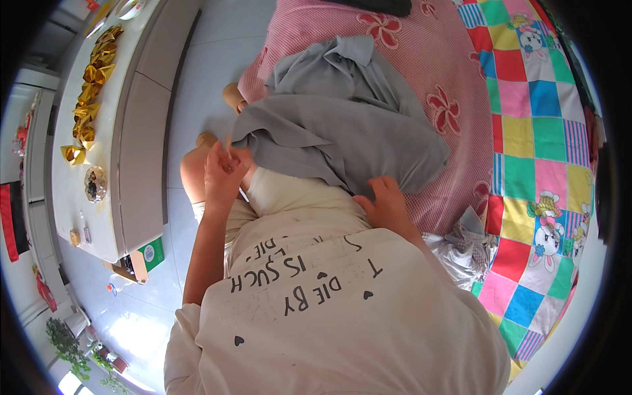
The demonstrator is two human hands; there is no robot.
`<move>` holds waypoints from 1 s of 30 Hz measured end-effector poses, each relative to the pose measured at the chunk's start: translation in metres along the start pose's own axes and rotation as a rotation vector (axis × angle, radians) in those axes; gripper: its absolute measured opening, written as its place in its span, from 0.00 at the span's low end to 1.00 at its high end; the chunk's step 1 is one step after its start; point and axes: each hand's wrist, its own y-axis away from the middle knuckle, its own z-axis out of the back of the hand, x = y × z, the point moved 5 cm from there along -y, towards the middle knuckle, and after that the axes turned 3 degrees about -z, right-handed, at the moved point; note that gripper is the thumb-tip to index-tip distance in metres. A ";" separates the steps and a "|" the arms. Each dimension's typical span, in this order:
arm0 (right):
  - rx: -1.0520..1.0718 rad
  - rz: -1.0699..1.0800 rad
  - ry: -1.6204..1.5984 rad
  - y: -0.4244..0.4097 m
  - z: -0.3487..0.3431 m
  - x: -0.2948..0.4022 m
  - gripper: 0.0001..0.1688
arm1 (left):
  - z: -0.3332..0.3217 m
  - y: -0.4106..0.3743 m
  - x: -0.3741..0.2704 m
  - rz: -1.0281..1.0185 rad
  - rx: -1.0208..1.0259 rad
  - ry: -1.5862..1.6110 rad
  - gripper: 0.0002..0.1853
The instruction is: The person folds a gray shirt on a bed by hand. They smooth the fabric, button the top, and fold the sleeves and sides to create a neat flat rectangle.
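A grey collared shirt (pixel 316 128) lies rumpled over my lap and the pink bed cover, its collar at the far end. My left hand (pixel 224 165) is raised over my knee beside the shirt's left edge. Its fingers are bent and slightly blurred; whether something thin is between them I cannot tell. At the shirt's near edge rests my right hand (pixel 387 202), thumb and fingers apart, touching the fabric and gripping nothing visible.
A pink patterned cover (pixel 444 173) and a colourful checked quilt (pixel 533 133) lie at the right. Crumpled cloth (pixel 459 252) sits between them. At left, a white-topped cabinet (pixel 133 29) carries folded gold paper pieces (pixel 91 89) and a glass ashtray (pixel 95 184). An open box (pixel 136 264) stands on the floor.
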 end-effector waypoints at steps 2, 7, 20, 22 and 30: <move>0.012 -0.013 0.047 -0.007 -0.013 -0.003 0.20 | 0.002 -0.008 -0.004 -0.007 -0.070 -0.241 0.35; 0.037 0.012 0.186 -0.016 -0.036 -0.004 0.17 | -0.017 -0.016 -0.062 0.083 -0.082 -0.376 0.48; -0.029 -0.155 -0.331 -0.066 -0.062 0.009 0.11 | -0.019 -0.030 -0.015 -0.117 -0.188 -0.309 0.12; -0.064 -0.167 -0.441 -0.073 -0.044 0.011 0.10 | -0.007 -0.029 -0.012 0.000 -0.187 -0.039 0.12; -0.016 -0.104 -0.845 -0.088 0.096 0.066 0.08 | 0.017 -0.024 -0.050 0.131 -0.064 1.004 0.09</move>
